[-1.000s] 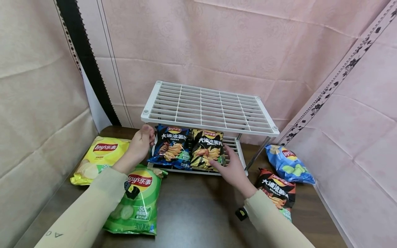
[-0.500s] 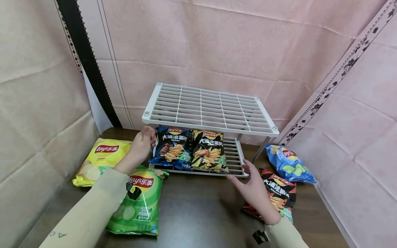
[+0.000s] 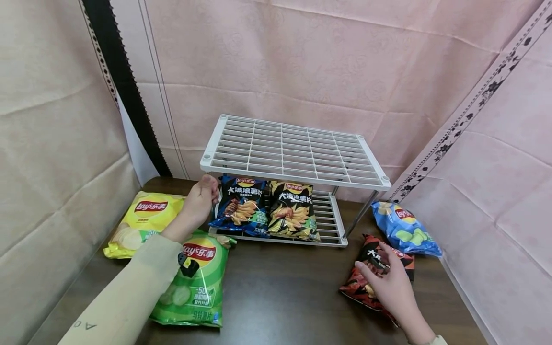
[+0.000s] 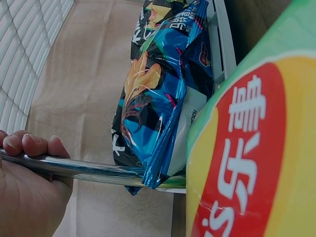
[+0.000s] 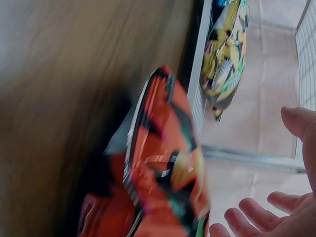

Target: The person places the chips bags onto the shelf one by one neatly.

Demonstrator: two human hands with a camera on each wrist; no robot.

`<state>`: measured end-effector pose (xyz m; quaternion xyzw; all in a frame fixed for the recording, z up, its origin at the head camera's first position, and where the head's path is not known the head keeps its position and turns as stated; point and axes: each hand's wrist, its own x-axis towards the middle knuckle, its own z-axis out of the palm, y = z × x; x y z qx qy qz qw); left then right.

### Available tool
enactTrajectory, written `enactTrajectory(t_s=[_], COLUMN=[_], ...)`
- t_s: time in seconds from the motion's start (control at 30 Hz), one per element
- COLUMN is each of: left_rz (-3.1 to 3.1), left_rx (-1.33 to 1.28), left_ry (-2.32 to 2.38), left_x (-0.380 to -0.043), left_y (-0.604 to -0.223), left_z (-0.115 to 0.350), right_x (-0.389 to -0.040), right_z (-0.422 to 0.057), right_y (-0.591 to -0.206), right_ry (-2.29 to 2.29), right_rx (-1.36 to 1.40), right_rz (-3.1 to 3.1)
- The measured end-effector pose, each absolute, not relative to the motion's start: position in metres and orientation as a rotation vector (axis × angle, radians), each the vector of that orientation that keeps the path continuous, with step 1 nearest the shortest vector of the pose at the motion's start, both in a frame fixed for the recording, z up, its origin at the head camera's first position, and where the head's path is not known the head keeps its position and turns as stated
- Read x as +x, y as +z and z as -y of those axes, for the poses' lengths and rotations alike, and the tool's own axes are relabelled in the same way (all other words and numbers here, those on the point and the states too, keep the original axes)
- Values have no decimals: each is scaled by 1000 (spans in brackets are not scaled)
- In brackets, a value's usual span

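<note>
My left hand (image 3: 197, 202) grips the metal post (image 4: 98, 170) at the front left of the white two-tier rack (image 3: 297, 148). On the lower shelf, a blue-and-black chip bag (image 3: 241, 205) leans beside a gold-and-black chip bag (image 3: 293, 211). My right hand (image 3: 396, 287) hovers over a red-and-black chip bag (image 3: 364, 282) on the table, thumb and fingers spread. In the right wrist view, fingers (image 5: 256, 215) and bag (image 5: 165, 158) look apart. The right hand covers part of the bag in the head view.
A light-blue chip bag (image 3: 405, 227) lies behind the red one. To the left are a yellow bag (image 3: 146, 215) and a large green bag (image 3: 189, 292), partly under my left forearm. Pink cloth (image 3: 267, 57) walls surround the brown table (image 3: 280, 292).
My right hand has left the gold-and-black bag and moved right and toward me, over the red-and-black bag. My left hand stays on the post.
</note>
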<state>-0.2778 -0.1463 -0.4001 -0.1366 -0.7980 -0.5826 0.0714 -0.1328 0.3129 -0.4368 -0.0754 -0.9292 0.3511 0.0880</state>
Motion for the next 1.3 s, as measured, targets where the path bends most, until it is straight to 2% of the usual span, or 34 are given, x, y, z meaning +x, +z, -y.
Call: enactTrajectory(t_s=[0.17,0.53,1.3], left_rz=[2405,2418,2405], left_rx=[-377,-368,-365], left_ry=[-1740,-1734,-1739], left_x=[-277,-279,-278], left_y=[-400,-402,-402], left_z=[146,144,145], right_x=[-128,-124,-132], right_z=[-329,-349,-364], right_y=[-442,-456,-466], right_ry=[894,850,1001], right_rx=[-271,-593,-763], right_rz=[2748,2813,2917])
